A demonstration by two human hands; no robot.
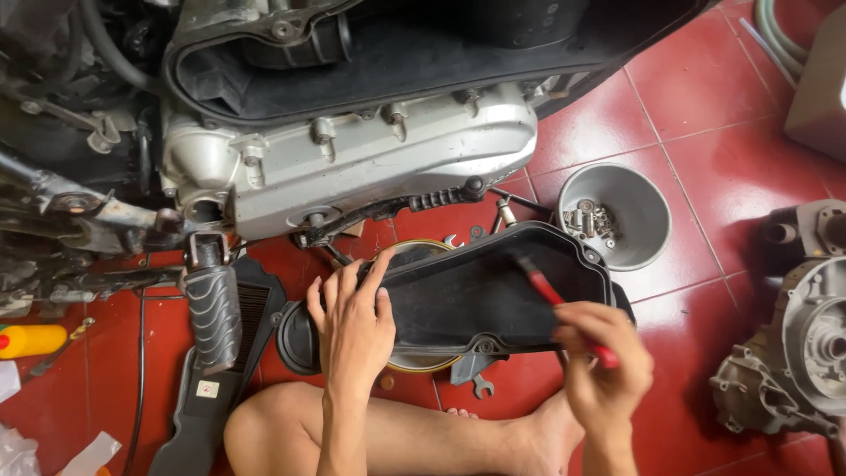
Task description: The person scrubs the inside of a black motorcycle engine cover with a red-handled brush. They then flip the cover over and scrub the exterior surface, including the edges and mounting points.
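Observation:
My left hand (pixel 352 322) grips the left rim of a black plastic cover (pixel 480 295) that rests tilted on the red tiled floor (pixel 696 150) in front of my bare legs. My right hand (pixel 604 361) holds a red-handled brush (pixel 555 300) whose tip reaches into the inside of the cover. A round pan with a yellowish rim (pixel 414 360) lies partly hidden under the cover.
A silver scooter engine case (pixel 370 150) with a black kick lever (pixel 397 207) stands above. A grey bowl (pixel 621 220) holds several bolts. Engine parts (pixel 797 339) lie at right. A footpeg (pixel 214 308), a wrench (pixel 481 386) and a yellow can (pixel 31 339) lie around.

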